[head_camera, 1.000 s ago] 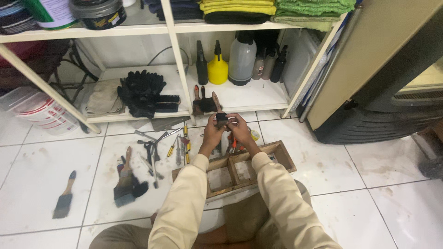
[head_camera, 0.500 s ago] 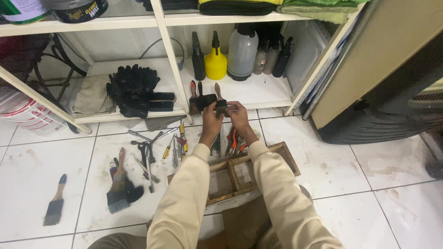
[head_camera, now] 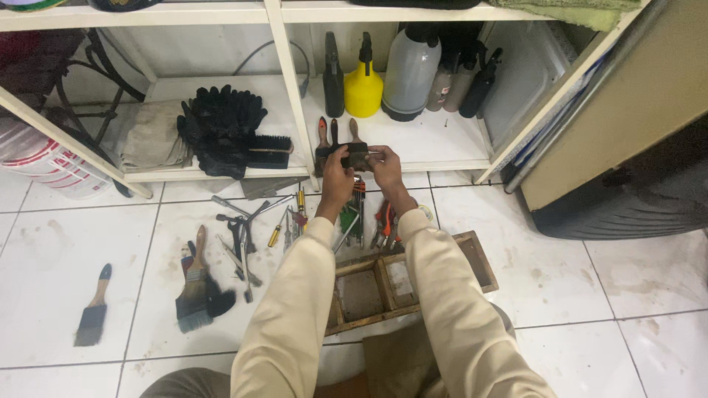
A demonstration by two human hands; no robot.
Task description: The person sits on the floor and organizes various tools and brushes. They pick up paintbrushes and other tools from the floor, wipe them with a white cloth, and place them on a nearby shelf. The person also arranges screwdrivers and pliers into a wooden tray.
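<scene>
Dark-bristled brush (head_camera: 357,155) sat gripped between my left hand (head_camera: 336,170) and right hand (head_camera: 384,168), which had moved farther from me, over the white shelf (head_camera: 435,144) edge.

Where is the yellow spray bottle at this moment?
The yellow spray bottle stands on the low shelf, upper centre of the head view, between a black bottle and a grey sprayer.

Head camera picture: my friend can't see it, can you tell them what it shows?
Both hands, left hand and right hand, hold a dark paintbrush in front of a white shelf. Below lie a wooden tray and scattered hand tools on the tiled floor.
</scene>
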